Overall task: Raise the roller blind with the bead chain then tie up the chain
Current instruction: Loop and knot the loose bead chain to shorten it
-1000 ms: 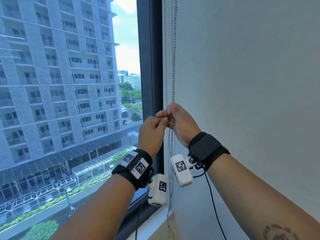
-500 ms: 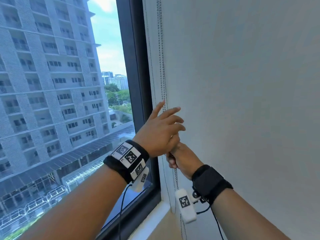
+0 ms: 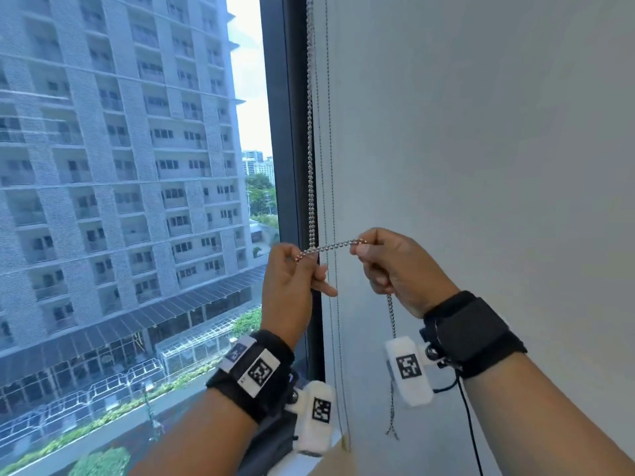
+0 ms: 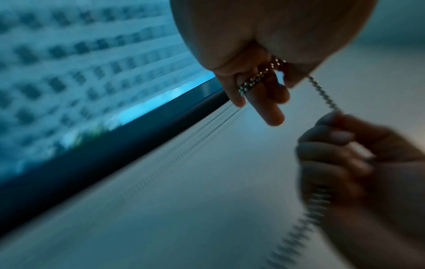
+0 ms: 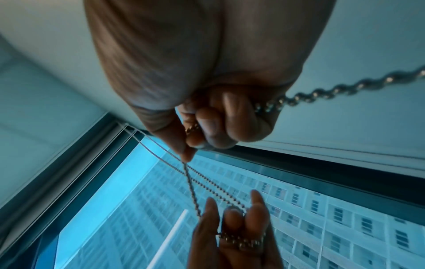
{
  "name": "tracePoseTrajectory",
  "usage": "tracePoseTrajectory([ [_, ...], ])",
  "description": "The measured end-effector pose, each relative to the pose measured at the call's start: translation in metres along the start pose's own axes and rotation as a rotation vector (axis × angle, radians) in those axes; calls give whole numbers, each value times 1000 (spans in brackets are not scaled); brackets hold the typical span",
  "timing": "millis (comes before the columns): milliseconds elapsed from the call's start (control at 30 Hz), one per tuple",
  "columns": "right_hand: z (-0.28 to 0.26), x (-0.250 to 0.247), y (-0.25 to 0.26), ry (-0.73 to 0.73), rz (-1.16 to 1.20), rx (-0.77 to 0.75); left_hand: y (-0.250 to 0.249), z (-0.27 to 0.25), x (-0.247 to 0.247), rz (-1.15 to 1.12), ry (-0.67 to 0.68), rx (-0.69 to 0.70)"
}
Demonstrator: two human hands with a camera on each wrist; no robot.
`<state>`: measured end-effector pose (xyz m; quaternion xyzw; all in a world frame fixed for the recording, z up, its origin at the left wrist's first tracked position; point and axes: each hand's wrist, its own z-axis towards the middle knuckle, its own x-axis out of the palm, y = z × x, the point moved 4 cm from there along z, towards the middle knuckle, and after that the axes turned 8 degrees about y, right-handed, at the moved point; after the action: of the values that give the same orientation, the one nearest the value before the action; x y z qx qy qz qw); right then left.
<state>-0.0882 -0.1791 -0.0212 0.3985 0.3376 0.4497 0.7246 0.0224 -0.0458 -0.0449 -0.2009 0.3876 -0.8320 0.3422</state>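
Observation:
The metal bead chain (image 3: 311,149) hangs doubled in front of the dark window frame and runs down into my left hand (image 3: 302,269). In the left wrist view the chain (image 4: 260,76) is wound round the curled fingers of my left hand (image 4: 257,81). A short doubled stretch of chain (image 3: 330,247) spans level across to my right hand (image 3: 374,266), which pinches it and holds it in a fist. The chain's tail (image 3: 391,338) dangles below that fist. The window glass in view is uncovered; the blind itself is out of sight.
A second, thinner pair of bead cords (image 3: 330,166) hangs against the white wall (image 3: 481,132) just behind my hands, ending near the sill (image 3: 330,465). The dark window frame (image 3: 292,132) stands left of them. Tower blocks show through the glass.
Half a second ago my left hand lay with fingers spread over the right hand. Now both hands grip the chain and have drawn apart, with a length stretched between them.

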Motion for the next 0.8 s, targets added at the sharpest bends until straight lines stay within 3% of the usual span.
tracePoseTrajectory([
  [100, 21, 11, 14, 11, -188, -8, -2, -3, 14, -529, -121, -220],
  [167, 28, 21, 15, 20, -187, 13, 2, -8, 21, -757, -169, -319],
  [300, 33, 38, 12, 132, 11, 82, 10, -10, 18, -901, -207, -396],
  [367, 35, 40, 10, 147, 38, 87, 7, -7, 7, -884, -283, -345],
  [400, 36, 40, 10, 147, 29, 83, 3, -4, 0, -788, -336, -298],
  [467, 38, 42, 12, 149, -22, 65, -13, 4, -18, -386, -388, -155],
  [600, 40, 47, 24, 129, -53, 14, -43, 12, -35, 902, -312, 456],
  [667, 43, 49, 29, 116, -73, -13, -35, 11, -34, 1328, -224, 693],
  [733, 47, 50, 30, 106, -77, -21, -29, 10, -31, 1553, -155, 768],
  [800, 51, 49, 28, 88, -83, -21, -24, 12, -30, 1627, -64, 681],
])
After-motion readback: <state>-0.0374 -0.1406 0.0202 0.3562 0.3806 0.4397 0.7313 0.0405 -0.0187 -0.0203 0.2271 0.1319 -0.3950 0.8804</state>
